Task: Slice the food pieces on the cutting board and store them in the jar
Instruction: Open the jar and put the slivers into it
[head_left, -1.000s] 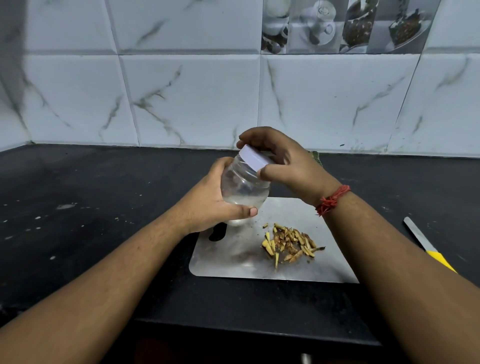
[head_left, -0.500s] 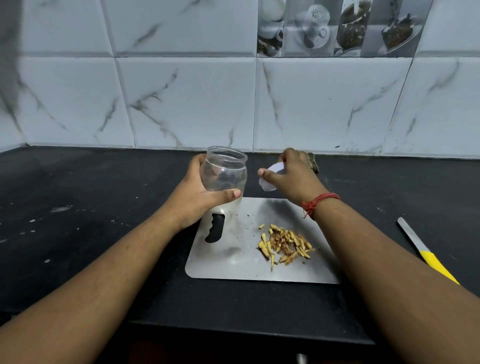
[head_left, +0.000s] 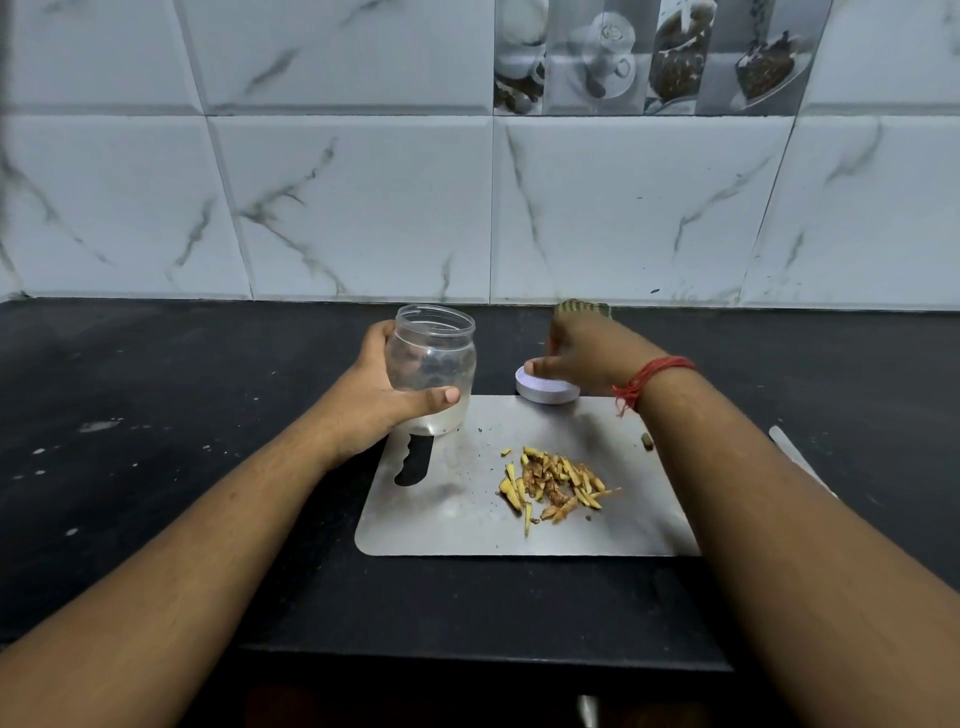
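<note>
- A black stone countertop (head_left: 156, 415) runs along a wall of white marble-veined tiles (head_left: 353, 208), one of which carries a grey printed picture of cups and dishes (head_left: 649, 57).
- The left hand (head_left: 374, 395) grips a clear, lidless, round plastic jar (head_left: 432, 366), fingers wrapped behind it and the thumb laid across its front.
- The jar stands upright at the far-left corner of a flat, rectangular steel cutting board (head_left: 467, 519); whether its base touches the board I cannot tell.
- The right hand (head_left: 576, 353) holds a round white plastic lid (head_left: 546, 388), thumb on its top, the other fingers hidden behind the hand.
- The lid lies on the counter just past the board's far edge, right of the jar.
- A small heap of thin yellow-brown sliced food pieces (head_left: 553, 483) sits near the board's middle, apart from the jar.
- A dark handle slot (head_left: 414, 465) is cut into the board's left side.
- A red thread bracelet (head_left: 647, 382) circles the right wrist.
- A grey knife blade (head_left: 795, 452) shows on the counter right of the board, partly hidden by the right forearm.
</note>
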